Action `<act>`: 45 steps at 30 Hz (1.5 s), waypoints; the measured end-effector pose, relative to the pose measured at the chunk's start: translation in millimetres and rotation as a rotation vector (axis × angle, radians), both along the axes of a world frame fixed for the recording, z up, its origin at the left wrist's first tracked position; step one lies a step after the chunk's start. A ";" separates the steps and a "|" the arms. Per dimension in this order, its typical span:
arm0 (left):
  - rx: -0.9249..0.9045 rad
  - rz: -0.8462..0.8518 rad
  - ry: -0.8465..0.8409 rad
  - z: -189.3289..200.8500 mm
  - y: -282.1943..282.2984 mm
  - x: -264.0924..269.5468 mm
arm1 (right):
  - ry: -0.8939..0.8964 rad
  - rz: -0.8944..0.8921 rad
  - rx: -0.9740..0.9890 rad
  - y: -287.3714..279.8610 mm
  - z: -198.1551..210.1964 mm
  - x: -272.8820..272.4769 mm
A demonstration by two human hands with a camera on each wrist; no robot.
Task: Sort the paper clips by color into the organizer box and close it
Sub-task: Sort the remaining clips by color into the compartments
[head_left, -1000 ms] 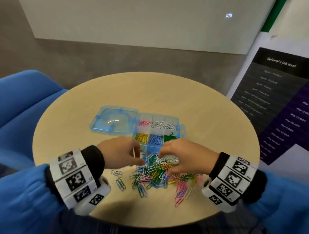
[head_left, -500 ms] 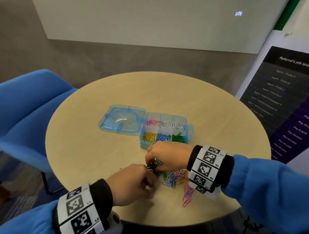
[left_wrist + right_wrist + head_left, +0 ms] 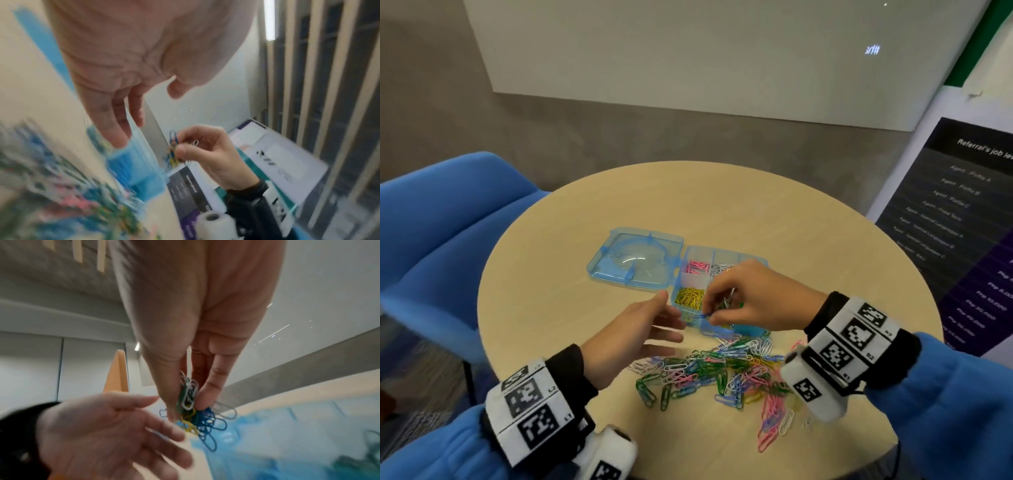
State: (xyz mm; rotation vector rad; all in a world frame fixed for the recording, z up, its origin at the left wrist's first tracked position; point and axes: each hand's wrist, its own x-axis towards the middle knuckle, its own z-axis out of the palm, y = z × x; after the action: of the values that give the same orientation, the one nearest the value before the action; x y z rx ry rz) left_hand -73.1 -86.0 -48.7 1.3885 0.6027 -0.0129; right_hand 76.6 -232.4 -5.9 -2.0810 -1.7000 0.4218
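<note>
several clips [image 3: 190,404] pinched in right grip [image 3: 751,296] over box [image 3: 690,274] | left grip [image 3: 631,337] slack, empty

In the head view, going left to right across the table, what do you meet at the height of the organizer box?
Blue chair → open lid → pink clip compartment → right hand holding a bunch of clips over the organizer box → dark poster.
</note>
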 end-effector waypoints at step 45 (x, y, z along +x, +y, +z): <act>-1.136 0.068 -0.244 -1.1 -20.6 28.2 | 0.457 -0.177 0.186 12.1 0.1 -8.4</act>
State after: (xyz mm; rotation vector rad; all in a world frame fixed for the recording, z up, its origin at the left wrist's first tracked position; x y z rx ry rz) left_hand -44.9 -106.6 -49.9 0.2578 0.3263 -0.1120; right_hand 68.2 -220.2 -5.8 -1.8093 -1.2311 0.6036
